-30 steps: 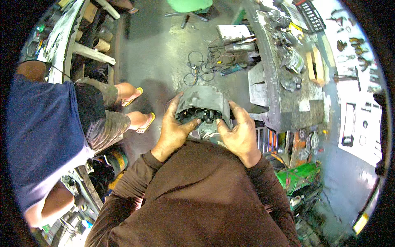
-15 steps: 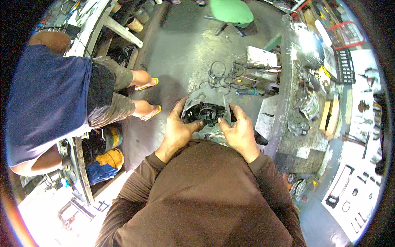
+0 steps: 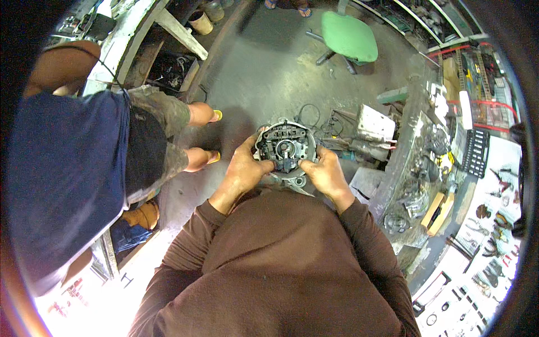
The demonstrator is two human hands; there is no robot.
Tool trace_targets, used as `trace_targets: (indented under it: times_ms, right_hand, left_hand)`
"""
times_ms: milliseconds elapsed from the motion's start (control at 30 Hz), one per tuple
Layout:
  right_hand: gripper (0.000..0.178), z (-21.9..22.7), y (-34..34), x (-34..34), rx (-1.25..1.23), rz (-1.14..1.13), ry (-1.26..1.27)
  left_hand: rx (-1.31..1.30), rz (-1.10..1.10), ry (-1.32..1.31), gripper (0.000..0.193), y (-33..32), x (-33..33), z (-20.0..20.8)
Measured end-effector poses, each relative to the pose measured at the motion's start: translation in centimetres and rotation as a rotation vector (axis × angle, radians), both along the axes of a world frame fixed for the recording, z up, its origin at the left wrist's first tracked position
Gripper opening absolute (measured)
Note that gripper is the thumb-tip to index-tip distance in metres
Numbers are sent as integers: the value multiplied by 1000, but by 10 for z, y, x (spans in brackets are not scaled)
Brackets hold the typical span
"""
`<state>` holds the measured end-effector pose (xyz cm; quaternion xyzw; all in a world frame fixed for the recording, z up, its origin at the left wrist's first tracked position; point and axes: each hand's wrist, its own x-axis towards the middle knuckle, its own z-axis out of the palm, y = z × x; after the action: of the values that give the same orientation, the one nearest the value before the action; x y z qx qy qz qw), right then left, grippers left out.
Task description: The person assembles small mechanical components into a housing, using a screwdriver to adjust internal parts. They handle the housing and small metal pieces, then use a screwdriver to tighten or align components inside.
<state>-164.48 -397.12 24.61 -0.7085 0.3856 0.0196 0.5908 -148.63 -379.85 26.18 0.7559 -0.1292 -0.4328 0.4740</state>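
Round metal housing [image 3: 310, 135] held up mid-view, open face showing. Left grip [image 3: 242, 170] at nine o'clock, right grip [image 3: 327, 175] at three, both pinching wall. Likely heavy, stiff (perhaps greasy); inner fittings [image 3: 286, 133] probably fragile; outer wall best hold.

the brown top [image 3: 275, 253] has long, wrinkled sleeves [image 3: 181, 247].

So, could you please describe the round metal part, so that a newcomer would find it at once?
Begin with the brown shirt filling the picture's lower middle. Just above it, the left hand and right hand hold the round metal part between them. Unlike the angular white-topped object farther right, it has a pale circular rim around dark fittings and a central ring.
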Motion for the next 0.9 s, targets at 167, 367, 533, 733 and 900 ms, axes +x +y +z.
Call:
trace_targets:
  times_ms: [167, 367, 533, 733, 900]
  right_hand:
    - [33, 5, -27, 99, 117, 12, 37]
    - [39, 16, -66, 192, 201, 69, 93]
    - [35, 19, -93, 262, 286, 62, -58]
    - [35, 10, -133, 361, 380, 144, -96]
    - [31, 1, -181, 468, 303, 361, -51]
  left_hand:
    - [79, 43, 64, 76, -31, 101, 11]
    - [40, 90, 74, 68, -60, 186, 32]
    - [17, 196, -16, 65, -77, 235, 29]
    - [53, 297, -137, 75, -99, 304, 5]
    - [26, 485, -65, 75, -135, 376, 10]
